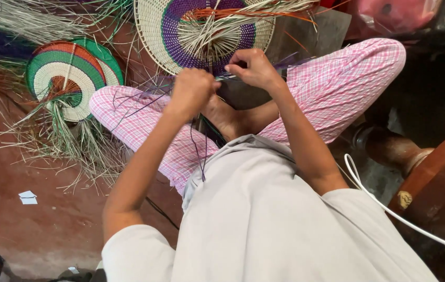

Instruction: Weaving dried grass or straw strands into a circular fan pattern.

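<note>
Sitting cross-legged on the floor, the person is seen from above, grey shirt (264,219) nearest the camera, pink checked trousers (337,89) beyond. Both hands are raised over the lap. The left hand (193,91) is clenched around thin dark strands (197,143), which hang down toward the shirt. The right hand (253,67) is pinched on strands at the near edge of the woven disc (201,31), cream with a purple ring, loose ends sticking up from its middle. The step in hand is judged to be weaving: a strand being worked into the rim. Next, tension must be kept by the left while the strand is threaded by the right. Further left, a second disc (68,73), banded green, orange and cream, lies among loose straw (71,141) on the red floor (34,230)
</note>
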